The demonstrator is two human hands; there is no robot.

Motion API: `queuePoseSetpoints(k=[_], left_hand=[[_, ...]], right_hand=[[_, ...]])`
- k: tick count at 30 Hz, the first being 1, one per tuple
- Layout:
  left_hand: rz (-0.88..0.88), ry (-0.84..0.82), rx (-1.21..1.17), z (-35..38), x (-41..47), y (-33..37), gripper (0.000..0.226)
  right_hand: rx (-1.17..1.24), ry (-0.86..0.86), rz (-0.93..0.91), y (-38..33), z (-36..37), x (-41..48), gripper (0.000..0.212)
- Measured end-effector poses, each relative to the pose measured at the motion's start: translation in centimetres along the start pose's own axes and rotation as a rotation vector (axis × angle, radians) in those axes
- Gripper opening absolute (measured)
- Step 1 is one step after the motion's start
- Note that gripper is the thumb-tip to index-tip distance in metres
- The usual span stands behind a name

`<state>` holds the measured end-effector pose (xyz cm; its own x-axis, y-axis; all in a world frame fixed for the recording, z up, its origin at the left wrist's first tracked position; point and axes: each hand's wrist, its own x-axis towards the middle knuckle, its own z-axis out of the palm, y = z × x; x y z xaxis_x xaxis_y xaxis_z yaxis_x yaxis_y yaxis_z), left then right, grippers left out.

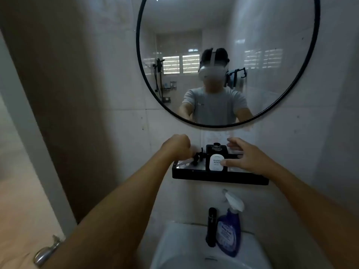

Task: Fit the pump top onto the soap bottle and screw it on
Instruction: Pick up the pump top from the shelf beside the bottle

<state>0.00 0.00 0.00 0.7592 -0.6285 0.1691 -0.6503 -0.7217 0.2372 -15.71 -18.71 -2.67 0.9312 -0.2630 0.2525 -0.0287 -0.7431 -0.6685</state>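
Note:
A black square soap bottle (212, 152) with a white "HAND SOAP" label stands on a black wall shelf (219, 177), its threaded neck bare. My right hand (245, 157) is spread around the bottle's right side, thumb on the label and fingers behind it. To the bottle's left, my left hand (177, 146) is closed on the black pump top (256, 158), whose pale dip tube slants down toward the shelf's left end. The pump top is beside the bottle, not over its neck.
A round black-framed mirror (318, 61) hangs above the shelf and reflects a person. Below the shelf, a blue spray bottle (229, 228) and a slim black bottle (211, 228) stand at the back of a white basin (174, 249). A door with a metal knob (46, 253) is at left.

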Motion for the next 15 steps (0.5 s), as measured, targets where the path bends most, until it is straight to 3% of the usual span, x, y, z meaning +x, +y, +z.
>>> queuePoseSetpoints(k=[15], left_hand=[[-0.013, -0.157, 0.084, 1.9, 3.0, 0.8, 0.041]], right_hand=[[0.148, 0.062, 0.033, 1.1, 1.6, 0.7, 0.082]])
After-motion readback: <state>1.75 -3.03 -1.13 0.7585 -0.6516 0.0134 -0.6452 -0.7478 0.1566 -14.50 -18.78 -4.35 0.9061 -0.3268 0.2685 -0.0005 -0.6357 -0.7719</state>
